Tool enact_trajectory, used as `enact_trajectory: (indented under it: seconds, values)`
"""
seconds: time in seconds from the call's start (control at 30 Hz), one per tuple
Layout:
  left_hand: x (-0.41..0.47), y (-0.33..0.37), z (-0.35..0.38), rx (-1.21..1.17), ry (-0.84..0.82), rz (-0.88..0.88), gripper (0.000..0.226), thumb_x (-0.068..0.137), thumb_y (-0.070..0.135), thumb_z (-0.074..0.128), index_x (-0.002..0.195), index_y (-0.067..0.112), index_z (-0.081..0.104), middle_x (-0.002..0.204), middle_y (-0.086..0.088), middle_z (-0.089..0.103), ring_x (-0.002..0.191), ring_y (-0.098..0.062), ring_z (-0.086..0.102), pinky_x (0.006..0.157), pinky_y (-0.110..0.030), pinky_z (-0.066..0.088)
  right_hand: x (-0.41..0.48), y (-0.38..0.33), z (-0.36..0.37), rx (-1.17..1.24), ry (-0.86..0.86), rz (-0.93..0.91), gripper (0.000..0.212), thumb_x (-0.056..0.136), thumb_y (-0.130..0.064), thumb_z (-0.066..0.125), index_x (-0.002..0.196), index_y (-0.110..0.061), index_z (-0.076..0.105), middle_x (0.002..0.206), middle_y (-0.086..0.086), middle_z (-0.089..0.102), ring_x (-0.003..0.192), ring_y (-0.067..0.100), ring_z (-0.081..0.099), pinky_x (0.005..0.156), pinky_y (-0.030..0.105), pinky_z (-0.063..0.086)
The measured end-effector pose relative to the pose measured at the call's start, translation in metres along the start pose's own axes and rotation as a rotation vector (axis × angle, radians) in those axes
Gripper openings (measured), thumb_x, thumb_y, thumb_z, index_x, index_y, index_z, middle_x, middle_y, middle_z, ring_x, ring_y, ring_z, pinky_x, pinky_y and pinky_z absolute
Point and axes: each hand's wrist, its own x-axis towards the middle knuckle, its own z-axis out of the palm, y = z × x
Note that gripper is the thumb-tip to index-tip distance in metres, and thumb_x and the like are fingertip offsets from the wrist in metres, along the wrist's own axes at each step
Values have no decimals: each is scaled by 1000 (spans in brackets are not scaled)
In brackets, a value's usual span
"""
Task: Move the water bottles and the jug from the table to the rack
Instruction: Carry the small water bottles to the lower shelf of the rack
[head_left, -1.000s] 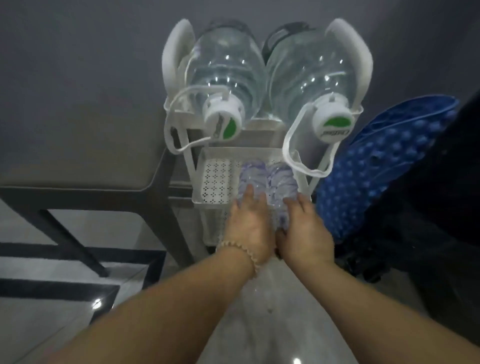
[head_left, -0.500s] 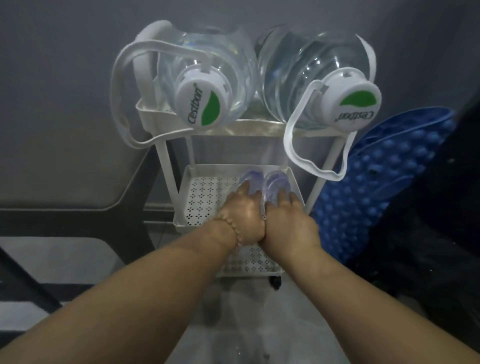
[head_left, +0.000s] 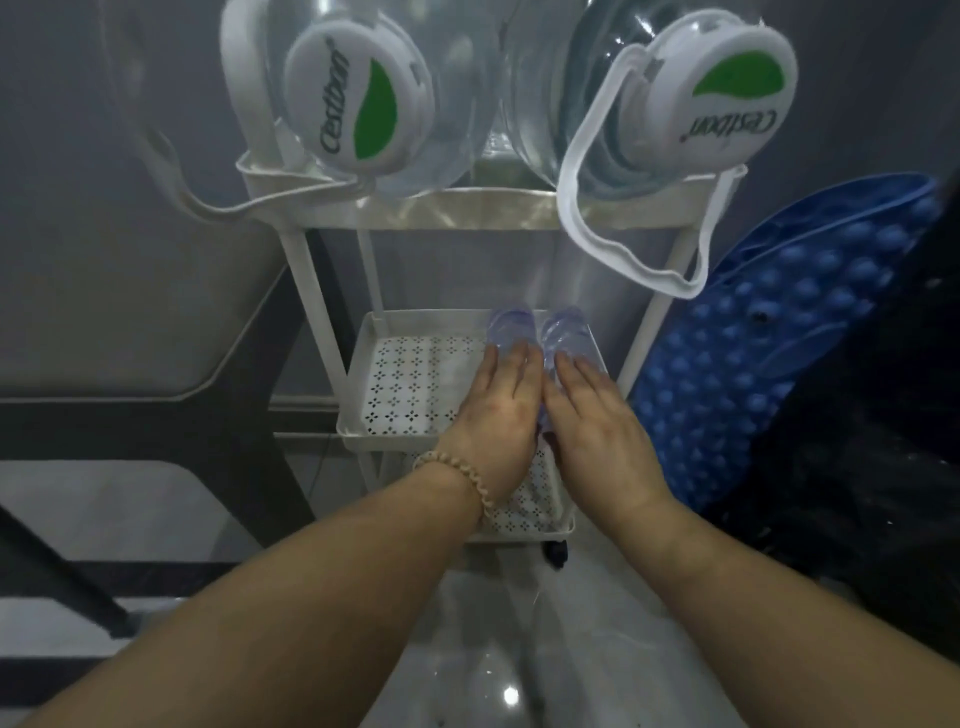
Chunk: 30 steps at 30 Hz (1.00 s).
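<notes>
Two small clear water bottles lie side by side at the right of the white rack's middle tray (head_left: 410, 387). My left hand (head_left: 501, 415), with a bead bracelet at the wrist, lies palm down over the left bottle (head_left: 511, 325). My right hand (head_left: 597, 426) covers the right bottle (head_left: 570, 328) the same way. Only the far ends of both bottles show past my fingers. On the top shelf two big clear jugs lie on their sides, the left jug (head_left: 457, 78) and the right jug (head_left: 543, 114), with white-and-green caps facing me.
White carry straps hang from the jug caps, the right strap (head_left: 618, 254) dangling in front of the top shelf. A blue bumpy mat (head_left: 753, 364) leans at the rack's right, beside something dark (head_left: 883, 441). A grey table (head_left: 130, 312) with dark legs stands at the left. The lower tray (head_left: 530, 506) sits under my wrists.
My view has dropped lower and closer to the rack. Both hands have slid the two bottles further back along the middle tray.
</notes>
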Motion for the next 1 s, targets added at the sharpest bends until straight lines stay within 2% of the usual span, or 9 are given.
enact_trajectory:
  seconds: [0.07, 0.13, 0.27, 0.37, 0.47, 0.67, 0.87, 0.97, 1.0]
  values:
    - [2, -1, 11, -33, 39, -23, 66, 68, -4, 72, 126, -15, 43, 127, -32, 50, 122, -44, 44, 106, -52, 31, 4, 12, 2, -21, 5, -62, 64, 75, 2, 73, 133, 1, 46, 136, 21, 49, 128, 37, 43, 109, 50, 30]
    - [-3, -3, 21, -122, 25, -87, 66, 78, -1, 66, 135, -11, 33, 139, -30, 38, 134, -44, 26, 113, -45, 16, 5, 19, 3, -41, 13, -135, 60, 75, 2, 73, 131, 1, 50, 135, 19, 51, 129, 35, 43, 110, 47, 23]
    - [-8, -6, 34, -170, 1, -120, 74, 80, 10, 68, 139, -6, 27, 145, -24, 33, 138, -29, 15, 114, -39, 6, 7, 25, 5, -96, 10, -224, 59, 75, 0, 73, 130, -5, 53, 139, 14, 49, 134, 33, 35, 111, 48, 13]
    - [-8, -4, 38, -218, -12, -189, 81, 84, 17, 66, 145, 2, 14, 153, -14, 19, 141, -23, 1, 115, -35, 4, 6, 22, 6, -201, 20, -150, 64, 76, -14, 73, 135, -12, 47, 145, 13, 42, 137, 30, 30, 112, 50, 3]
    - [-7, -3, 37, -187, -33, -204, 79, 85, 16, 65, 144, 0, 15, 152, -16, 19, 142, -30, 6, 116, -42, 11, 0, 13, 8, -236, 48, -54, 68, 79, -29, 69, 140, -14, 42, 151, 14, 30, 141, 31, 19, 115, 50, -3]
    - [-11, -2, 34, -17, -112, -212, 84, 84, 27, 60, 147, 9, 6, 154, -13, 16, 142, -30, 3, 113, -50, 16, -9, 1, 12, -278, 94, 64, 78, 78, -31, 70, 143, -6, 34, 152, 17, 14, 142, 31, 6, 114, 53, 2]
    - [-32, 10, 3, 92, -204, -220, 84, 84, 33, 50, 146, 7, -1, 153, -14, 15, 141, -31, 8, 112, -51, 8, -27, -26, -13, -266, -30, 141, 85, 79, -31, 66, 146, -3, 21, 154, 18, 13, 142, 34, 7, 114, 54, 5]
    - [-63, 26, -45, 88, -335, -216, 82, 89, 32, 40, 142, 8, -17, 155, -11, -4, 141, -30, -7, 113, -48, -3, -58, -65, -48, -219, -98, 147, 69, 83, -21, 50, 145, -1, 26, 153, 19, 16, 141, 36, 13, 113, 56, 9]
    - [-71, 30, -66, 75, -353, -220, 76, 90, 30, 36, 142, 7, -15, 155, -13, -2, 141, -30, -5, 113, -48, -1, -67, -82, -64, -203, -134, 143, 65, 84, -19, 39, 144, -1, 26, 153, 19, 19, 141, 37, 14, 112, 55, 10]
